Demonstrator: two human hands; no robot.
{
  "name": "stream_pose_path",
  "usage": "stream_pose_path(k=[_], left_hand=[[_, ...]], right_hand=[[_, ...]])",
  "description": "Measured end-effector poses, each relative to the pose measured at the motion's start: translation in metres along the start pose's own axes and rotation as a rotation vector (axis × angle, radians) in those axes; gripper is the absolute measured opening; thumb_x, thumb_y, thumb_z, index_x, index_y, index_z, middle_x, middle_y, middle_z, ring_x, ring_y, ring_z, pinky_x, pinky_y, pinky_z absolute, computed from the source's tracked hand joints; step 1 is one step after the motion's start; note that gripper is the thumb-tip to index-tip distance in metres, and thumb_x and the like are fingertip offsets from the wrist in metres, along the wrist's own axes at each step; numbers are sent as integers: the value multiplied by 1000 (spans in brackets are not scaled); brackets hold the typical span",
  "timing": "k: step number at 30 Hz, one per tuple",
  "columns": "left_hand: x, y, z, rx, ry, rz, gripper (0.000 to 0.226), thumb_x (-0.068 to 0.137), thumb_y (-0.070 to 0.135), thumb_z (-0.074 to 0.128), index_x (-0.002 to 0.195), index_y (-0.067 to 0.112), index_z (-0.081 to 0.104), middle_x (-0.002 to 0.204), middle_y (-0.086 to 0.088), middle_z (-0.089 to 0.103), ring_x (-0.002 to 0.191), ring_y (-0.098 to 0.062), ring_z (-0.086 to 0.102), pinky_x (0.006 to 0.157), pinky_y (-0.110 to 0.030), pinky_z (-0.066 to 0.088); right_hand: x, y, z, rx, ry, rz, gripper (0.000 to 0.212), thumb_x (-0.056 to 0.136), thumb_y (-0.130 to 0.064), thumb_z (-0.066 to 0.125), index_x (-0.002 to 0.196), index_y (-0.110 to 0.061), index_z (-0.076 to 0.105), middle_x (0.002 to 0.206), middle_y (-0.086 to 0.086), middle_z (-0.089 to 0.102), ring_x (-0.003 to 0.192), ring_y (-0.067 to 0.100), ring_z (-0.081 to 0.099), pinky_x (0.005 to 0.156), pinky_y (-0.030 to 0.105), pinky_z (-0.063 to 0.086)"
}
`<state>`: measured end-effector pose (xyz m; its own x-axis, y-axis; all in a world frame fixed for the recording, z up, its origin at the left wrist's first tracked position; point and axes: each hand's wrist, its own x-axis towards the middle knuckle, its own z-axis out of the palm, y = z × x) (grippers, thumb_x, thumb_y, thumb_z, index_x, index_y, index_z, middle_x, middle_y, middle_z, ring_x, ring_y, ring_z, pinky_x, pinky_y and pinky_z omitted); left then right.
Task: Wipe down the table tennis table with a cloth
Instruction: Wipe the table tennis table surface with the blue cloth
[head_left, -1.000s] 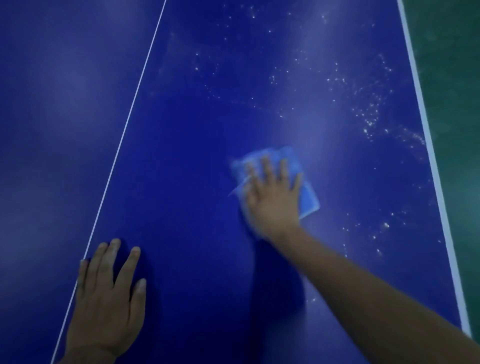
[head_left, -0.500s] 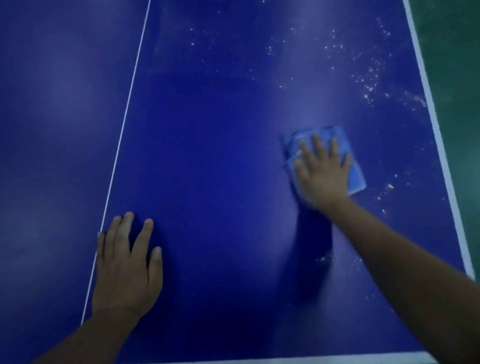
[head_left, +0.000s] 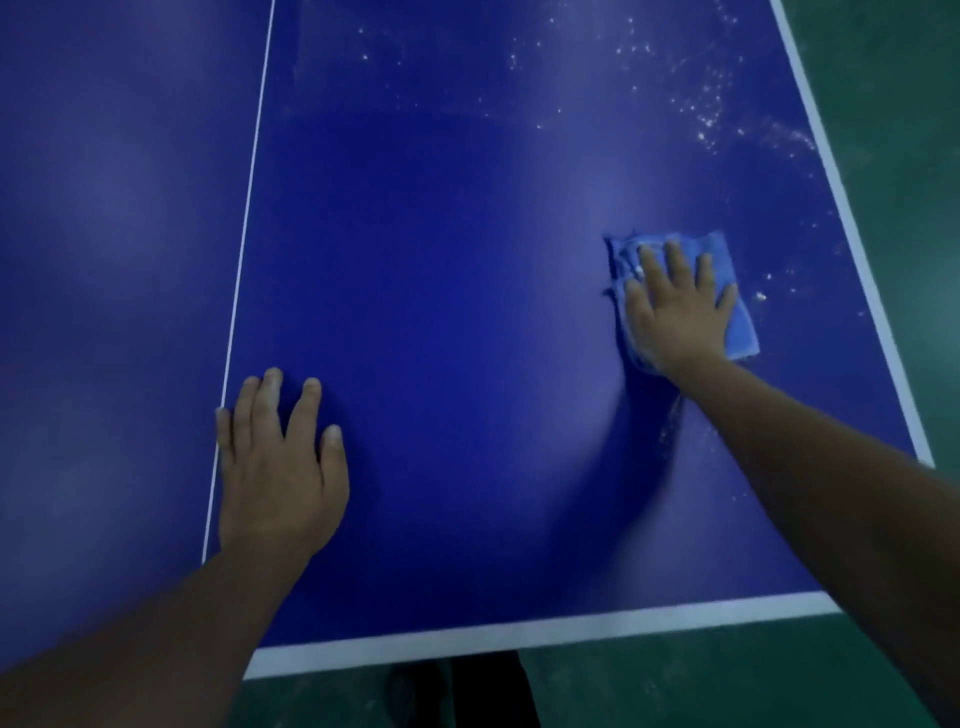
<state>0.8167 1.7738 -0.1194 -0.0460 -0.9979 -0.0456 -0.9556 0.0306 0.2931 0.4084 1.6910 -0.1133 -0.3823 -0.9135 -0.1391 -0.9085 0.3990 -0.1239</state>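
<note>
The folded light-blue cloth (head_left: 727, 291) lies flat on the dark blue table tennis table (head_left: 467, 312), in its right half near the white stripe along the right edge (head_left: 857, 260). My right hand (head_left: 675, 306) lies on top of it, palm down, fingers straight and slightly spread, pressing the cloth against the surface. My left hand (head_left: 278, 467) rests flat on the table too, fingers extended and a little apart, holding nothing, its little finger touching the thin white centre line (head_left: 249, 182). White specks of dust (head_left: 706, 119) are scattered over the far right part of the table, with a few more just beside the cloth and under my right forearm. The white end stripe (head_left: 519, 631) runs along the near edge, and the green floor (head_left: 909, 130) shows beyond the table.
</note>
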Motion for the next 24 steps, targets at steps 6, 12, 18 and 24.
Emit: stream_pose_path(k=[6,12,18,24], left_hand=[[-1,-1,-1,-18,20,0,61,97,38,28,149,7,38,159,-20,23,150,-33,11,123,-52,2],[0,-2,3,-22,34,3,52,103,32,37,151,10,36,161,-18,20,151,-31,8,123,-51,-1],[-2,-3,2,-26,19,15,60,99,40,28,151,12,35,161,-17,20,151,-31,8,123,-51,-2],[-3,-3,3,-13,30,21,62,98,42,26,150,11,35,160,-17,20,150,-33,9,122,-54,1]], right_hand=[[-217,-23,44,-123,-22,-754,53,101,-50,33,152,-35,35,163,1,26,151,37,17,115,66,13],[-145,29,11,-127,-28,-235,62,96,-55,18,155,-35,26,165,0,21,152,33,10,117,63,8],[-198,-50,43,-8,67,5,55,102,-52,23,155,-38,23,166,-3,15,152,34,8,117,66,2],[-260,2,46,-114,-40,-278,59,100,-57,17,154,-36,25,166,-4,14,153,32,7,118,64,10]])
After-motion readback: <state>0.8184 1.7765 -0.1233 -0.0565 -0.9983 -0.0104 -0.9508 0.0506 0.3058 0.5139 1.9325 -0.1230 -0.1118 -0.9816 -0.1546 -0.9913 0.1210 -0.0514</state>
